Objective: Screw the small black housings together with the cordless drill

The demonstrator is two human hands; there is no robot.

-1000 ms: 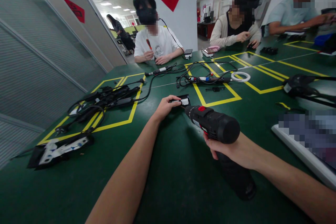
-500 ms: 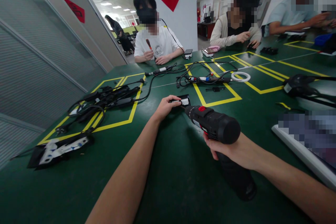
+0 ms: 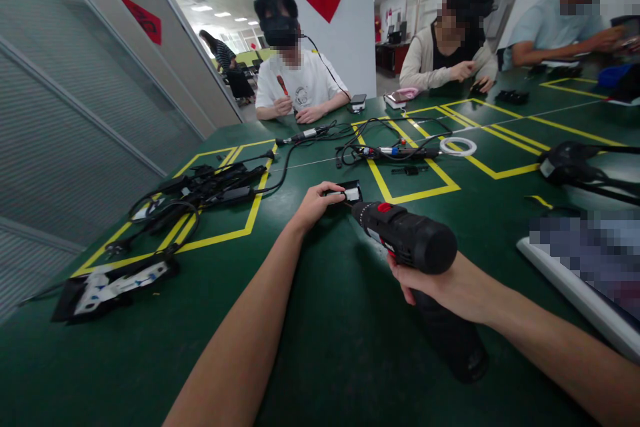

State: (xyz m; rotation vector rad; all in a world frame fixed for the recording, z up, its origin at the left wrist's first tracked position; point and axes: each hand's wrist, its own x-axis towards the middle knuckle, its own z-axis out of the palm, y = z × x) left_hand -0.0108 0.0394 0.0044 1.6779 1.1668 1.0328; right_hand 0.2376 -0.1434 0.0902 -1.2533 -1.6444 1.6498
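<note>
My right hand (image 3: pixel 445 290) grips the handle of a black cordless drill (image 3: pixel 407 239) with a red switch on top. Its bit points away from me at a small black block with a white label (image 3: pixel 349 192) that lies on the green table (image 3: pixel 325 347). My left hand (image 3: pixel 316 201) rests on the left side of that block and pins it to the table. The drill tip meets the block just beside my left fingers.
A heap of black power adapters and cables (image 3: pixel 205 187) lies in a yellow-taped box at left, an opened device (image 3: pixel 113 283) nearer me. Cables, tools and a white ring (image 3: pixel 459 146) lie ahead. Three people sit across the table; a white tray edge (image 3: pixel 575 293) is at right.
</note>
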